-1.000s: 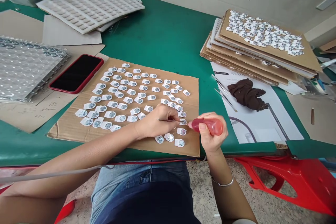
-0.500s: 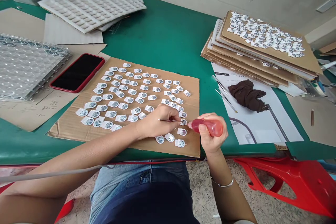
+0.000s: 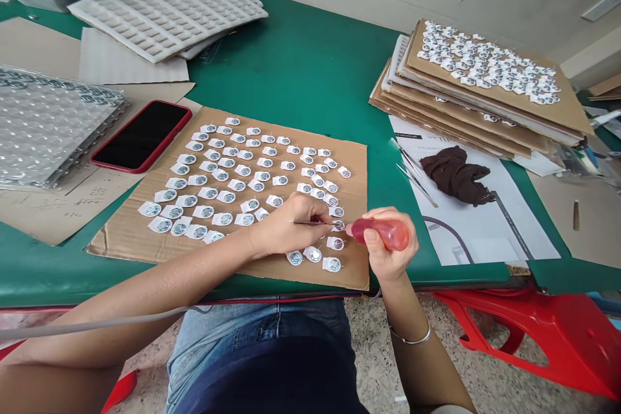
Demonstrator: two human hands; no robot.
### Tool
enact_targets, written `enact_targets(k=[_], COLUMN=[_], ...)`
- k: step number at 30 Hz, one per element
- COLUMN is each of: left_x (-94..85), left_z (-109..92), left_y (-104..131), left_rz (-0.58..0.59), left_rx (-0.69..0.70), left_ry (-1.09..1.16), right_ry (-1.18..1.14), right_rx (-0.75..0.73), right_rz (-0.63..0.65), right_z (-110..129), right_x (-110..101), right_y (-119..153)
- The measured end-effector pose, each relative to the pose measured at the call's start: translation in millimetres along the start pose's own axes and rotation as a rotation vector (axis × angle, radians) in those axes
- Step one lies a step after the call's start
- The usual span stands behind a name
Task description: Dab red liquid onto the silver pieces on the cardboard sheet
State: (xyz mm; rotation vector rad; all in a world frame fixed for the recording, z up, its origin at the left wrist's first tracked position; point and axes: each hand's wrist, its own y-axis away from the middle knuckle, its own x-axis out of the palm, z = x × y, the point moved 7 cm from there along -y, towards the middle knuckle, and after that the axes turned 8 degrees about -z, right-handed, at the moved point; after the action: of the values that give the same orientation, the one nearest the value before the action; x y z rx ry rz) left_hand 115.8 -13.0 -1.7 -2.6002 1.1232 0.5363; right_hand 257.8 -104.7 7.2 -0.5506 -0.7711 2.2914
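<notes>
My right hand [image 3: 394, 247] is wrapped round a red squeeze bottle [image 3: 381, 233], tilted with its nozzle pointing left. The nozzle meets or nearly meets a small round silver piece on a white tab [image 3: 338, 226]. My left hand [image 3: 298, 225] is closed on a thin metal tool, perhaps tweezers [image 3: 310, 223], whose tip is at that same piece. Both hands are over a brown cardboard sheet [image 3: 349, 279] carrying rows of similar silver pieces on white tabs. My left forearm and hand hide some of them.
A red-cased phone [image 3: 141, 136] lies left of the cardboard, near a clear plastic tray [image 3: 53, 126]. White moulded trays [image 3: 167, 16] rest behind. At right are stacked cardboard sheets [image 3: 485, 103], a dark brown cloth [image 3: 456, 174] and tweezers [image 3: 416, 181] on printed paper. A red stool [image 3: 557, 336] stands below.
The whole view has shifted very slightly. Both hands keep nearly the same place at the same silver piece, bottle and thin tool still held.
</notes>
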Motion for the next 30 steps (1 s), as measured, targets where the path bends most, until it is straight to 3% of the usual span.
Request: enact_targets(k=[4, 7, 10, 16, 22, 30], left_x=[-0.2, -0.8, -2.7, -13.5, -13.5, -15.6], left_z=[-1, 0, 5, 20, 16, 5], left_y=[0, 1, 1, -3, -3, 4], left_rz=[-0.012, -0.019, -0.031, -0.096, -0.104, -0.066], left_rx=[0.005, 0.000, -0.044, -0.186, -0.219, -0.102], left_ry=[-0.007, -0.003, 0.009, 0.088, 0.125, 0.050], right_ry=[-0.040, -0.127, -0.200, -0.279, -0.411, -0.543], right_rx=[-0.009, 0.034, 0.172, 0.354, 0.527, 0.646], right_rz=[-0.084, -0.320, -0.493, -0.535, -0.619, -0.650], right_z=[-1, -10, -24, -39, -46, -51], right_x=[-5, -22, -37, -47, -50, -48], right_y=[-2, -4, -4, -4, -2, 1])
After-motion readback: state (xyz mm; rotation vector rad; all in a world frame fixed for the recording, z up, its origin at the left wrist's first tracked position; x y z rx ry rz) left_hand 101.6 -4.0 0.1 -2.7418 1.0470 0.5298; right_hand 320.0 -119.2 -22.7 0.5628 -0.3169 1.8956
